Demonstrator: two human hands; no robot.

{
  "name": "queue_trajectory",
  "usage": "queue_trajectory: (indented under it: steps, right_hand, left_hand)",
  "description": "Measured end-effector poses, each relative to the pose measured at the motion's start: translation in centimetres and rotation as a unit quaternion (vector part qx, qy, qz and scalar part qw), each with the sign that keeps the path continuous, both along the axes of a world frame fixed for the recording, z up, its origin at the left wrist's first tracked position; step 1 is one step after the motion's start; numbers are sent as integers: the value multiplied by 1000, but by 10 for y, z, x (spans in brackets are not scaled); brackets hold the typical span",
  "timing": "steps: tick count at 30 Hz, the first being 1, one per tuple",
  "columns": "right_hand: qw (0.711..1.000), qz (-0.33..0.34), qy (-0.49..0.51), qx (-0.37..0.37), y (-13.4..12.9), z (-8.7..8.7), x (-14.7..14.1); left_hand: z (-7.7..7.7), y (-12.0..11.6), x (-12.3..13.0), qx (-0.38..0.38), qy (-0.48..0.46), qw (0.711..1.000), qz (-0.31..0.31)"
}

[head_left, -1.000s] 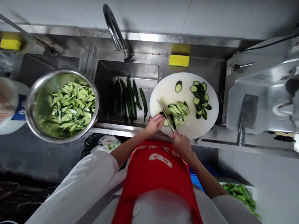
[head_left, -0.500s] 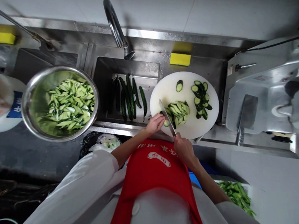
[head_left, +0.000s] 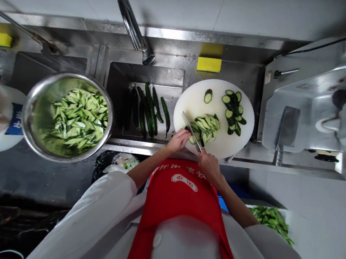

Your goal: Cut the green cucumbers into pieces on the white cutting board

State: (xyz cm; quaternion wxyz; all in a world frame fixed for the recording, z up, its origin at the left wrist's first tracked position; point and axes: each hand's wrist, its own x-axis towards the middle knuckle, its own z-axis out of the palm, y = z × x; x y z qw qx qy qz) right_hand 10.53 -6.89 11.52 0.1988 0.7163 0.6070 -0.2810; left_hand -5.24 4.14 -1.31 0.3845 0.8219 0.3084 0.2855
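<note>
My right hand (head_left: pixel 208 166) grips the handle of a knife (head_left: pixel 191 132) whose blade lies across the near edge of a round white cutting board (head_left: pixel 194 103). My left hand (head_left: pixel 178 140) presses a cucumber piece down right beside the blade. A pile of sliced cucumber (head_left: pixel 207 127) lies just right of the knife. Cucumber chunks (head_left: pixel 233 111) sit at the board's far right, and one chunk (head_left: pixel 208 96) rests alone near the top.
Whole cucumbers (head_left: pixel 149 108) lie in the sink (head_left: pixel 116 99) under a faucet (head_left: pixel 133 24). A steel bowl (head_left: pixel 39 111) of cucumber slices stands at left. A metal machine (head_left: pixel 312 103) fills the right. Yellow sponges (head_left: pixel 209 64) sit at the back. Greens (head_left: pixel 270 220) lie lower right.
The knife has shifted slightly along the cucumber piece as the cutting goes on, and the sliced pile beside it has grown a little. Both hands stay at the board's near edge.
</note>
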Motion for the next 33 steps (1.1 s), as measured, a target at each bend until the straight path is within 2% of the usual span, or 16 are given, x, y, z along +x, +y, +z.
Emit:
queue_trajectory:
  steps: [11, 15, 19, 24, 28, 33]
  right_hand:
    - [1000, -1, 10, 9, 3, 0, 1]
    - [1000, -4, 13, 7, 2, 1, 2]
    - [1000, -18, 24, 8, 5, -8, 0]
    - [1000, -24, 17, 8, 10, -19, -2]
    - [1000, -15, 10, 4, 11, -12, -2]
    - [1000, -11, -8, 0, 0, 9, 0]
  left_hand:
    - [-2, -3, 1, -5, -14, 1000, 14]
    - [-4, -4, 2, 14, -27, 999, 27]
    - [-8, -3, -2, 32, -54, 998, 30]
    - [-20, -1, -7, 47, -73, 996, 11]
    - [-27, -2, -2, 58, -83, 995, 21]
    - [-25, 0, 2, 72, -82, 994, 12]
